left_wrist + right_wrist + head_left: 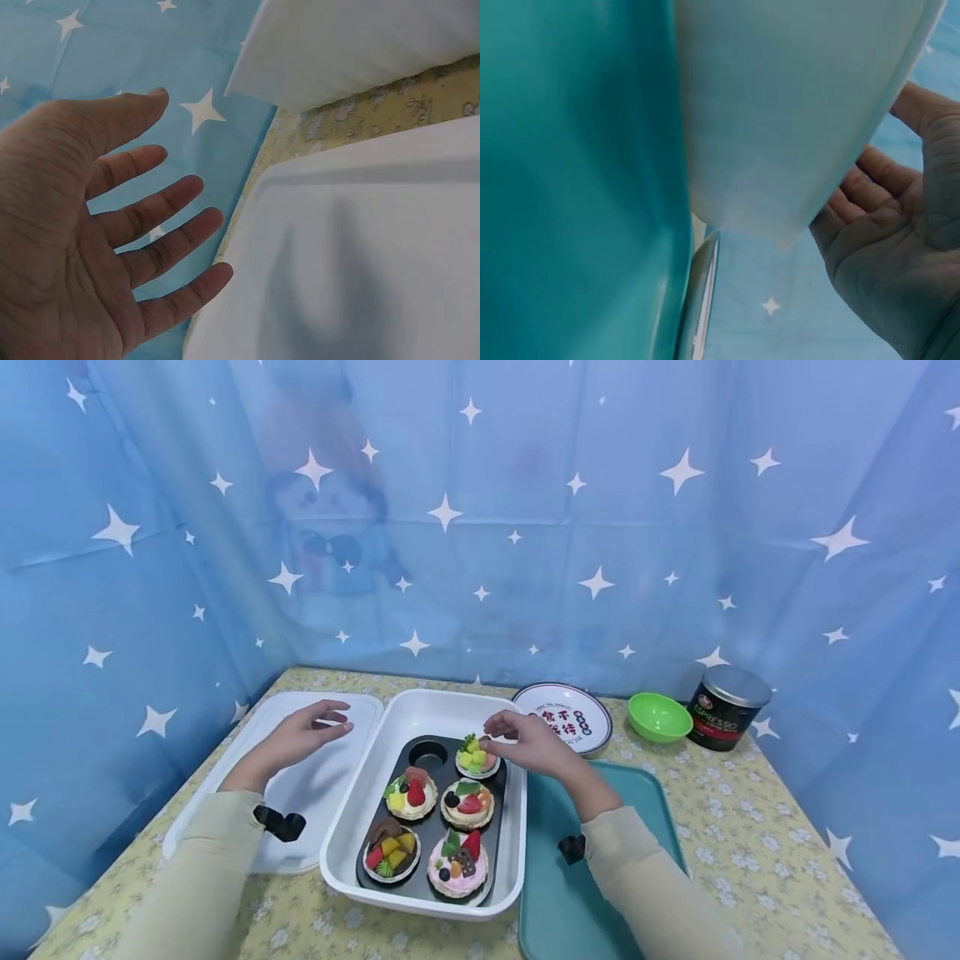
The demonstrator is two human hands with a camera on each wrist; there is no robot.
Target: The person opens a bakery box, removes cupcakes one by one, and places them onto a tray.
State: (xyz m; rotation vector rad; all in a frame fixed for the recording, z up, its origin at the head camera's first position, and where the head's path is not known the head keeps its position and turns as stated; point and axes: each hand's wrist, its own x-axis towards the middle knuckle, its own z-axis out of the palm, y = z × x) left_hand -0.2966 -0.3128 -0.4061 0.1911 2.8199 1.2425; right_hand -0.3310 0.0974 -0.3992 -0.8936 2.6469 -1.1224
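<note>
My right hand is at the bin's far right rim, its fingertips overlapping the edge of a fruit tart in the head view. That tart sits in the far right cup of a dark muffin pan. In the right wrist view the bin wall hides the fingertips. Several more tarts fill the nearer cups, including a pink one and a chocolate one; the far left cup holds nothing. The pan lies in a white bin. My left hand hovers over a white lid-like tray, fingers spread, holding nothing.
A teal tray lies against the bin's right side. Behind it are a white plate with red characters, a green bowl and a black espresso tin. A blue starry curtain encloses the floral tablecloth.
</note>
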